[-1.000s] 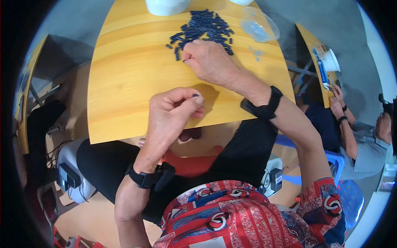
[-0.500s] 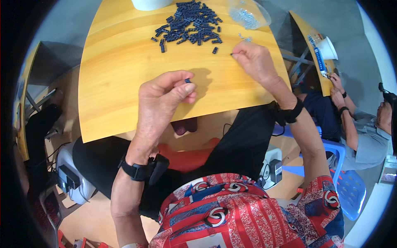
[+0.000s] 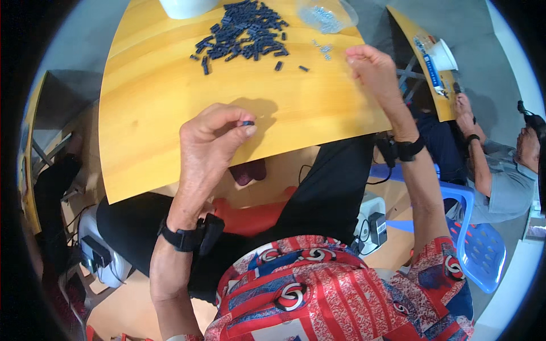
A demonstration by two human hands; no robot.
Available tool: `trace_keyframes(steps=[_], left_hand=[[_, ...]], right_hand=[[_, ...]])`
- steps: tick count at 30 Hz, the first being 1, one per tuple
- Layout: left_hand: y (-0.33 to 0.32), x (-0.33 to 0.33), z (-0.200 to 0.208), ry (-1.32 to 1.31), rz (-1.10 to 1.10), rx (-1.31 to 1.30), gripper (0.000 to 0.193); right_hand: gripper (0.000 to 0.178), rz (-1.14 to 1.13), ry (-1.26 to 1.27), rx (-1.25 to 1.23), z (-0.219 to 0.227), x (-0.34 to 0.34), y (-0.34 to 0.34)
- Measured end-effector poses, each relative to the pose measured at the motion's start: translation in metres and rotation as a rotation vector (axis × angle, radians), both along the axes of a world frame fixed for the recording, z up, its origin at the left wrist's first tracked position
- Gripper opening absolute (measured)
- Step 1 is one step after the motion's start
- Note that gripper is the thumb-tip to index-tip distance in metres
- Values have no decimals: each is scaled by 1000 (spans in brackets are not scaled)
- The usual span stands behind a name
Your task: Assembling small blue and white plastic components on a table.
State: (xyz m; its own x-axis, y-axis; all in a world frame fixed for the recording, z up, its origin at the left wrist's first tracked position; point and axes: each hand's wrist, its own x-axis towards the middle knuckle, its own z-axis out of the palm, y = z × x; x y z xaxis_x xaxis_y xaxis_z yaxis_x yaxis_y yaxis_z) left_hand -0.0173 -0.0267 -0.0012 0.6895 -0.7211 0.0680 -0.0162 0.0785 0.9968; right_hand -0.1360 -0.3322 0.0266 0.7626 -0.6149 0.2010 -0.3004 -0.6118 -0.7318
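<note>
My left hand (image 3: 207, 139) is closed over the near part of the table. Between its thumb and forefinger is a small black plastic piece (image 3: 248, 123), mostly covered by the fingertips. My right hand (image 3: 372, 74) hovers by the table's right edge, fingers loosely curled and somewhat apart, holding nothing that I can see. Just left of it lie a few loose small silver metal parts (image 3: 325, 50). A small dark piece (image 3: 303, 68) rests alone on the wood, beside another black piece (image 3: 278, 66). Farther back is a heap of similar black plastic pieces (image 3: 244, 31).
The yellow wooden table (image 3: 148, 125) has a curved outline. At its far side stand a white container (image 3: 187, 7) and a clear plastic bag (image 3: 327, 17) of silver parts. On the right a person in grey (image 3: 495, 182) works at another table (image 3: 418, 42), near a blue chair (image 3: 483, 250).
My right hand has let go of the small dark piece, which now lies on the table, and has moved right. My left hand keeps its pinch. The whole view has shifted slightly.
</note>
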Motion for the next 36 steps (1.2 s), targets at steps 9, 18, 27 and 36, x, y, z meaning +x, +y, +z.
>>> trace_keyframes(steps=[9, 18, 27, 36], left_hand=[[-3, -2, 2, 36, 13, 23, 10], [-5, -9, 8, -452, 44, 94, 11], [-5, -6, 9, -806, 93, 213, 10], [6, 3, 12, -894, 130, 314, 11]], right_hand=[[17, 30, -44, 23, -16, -2, 0], [17, -74, 43, -182, -14, 3, -5], [11, 100, -8, -434, -12, 8, 2], [9, 179, 32, -505, -13, 7, 8]])
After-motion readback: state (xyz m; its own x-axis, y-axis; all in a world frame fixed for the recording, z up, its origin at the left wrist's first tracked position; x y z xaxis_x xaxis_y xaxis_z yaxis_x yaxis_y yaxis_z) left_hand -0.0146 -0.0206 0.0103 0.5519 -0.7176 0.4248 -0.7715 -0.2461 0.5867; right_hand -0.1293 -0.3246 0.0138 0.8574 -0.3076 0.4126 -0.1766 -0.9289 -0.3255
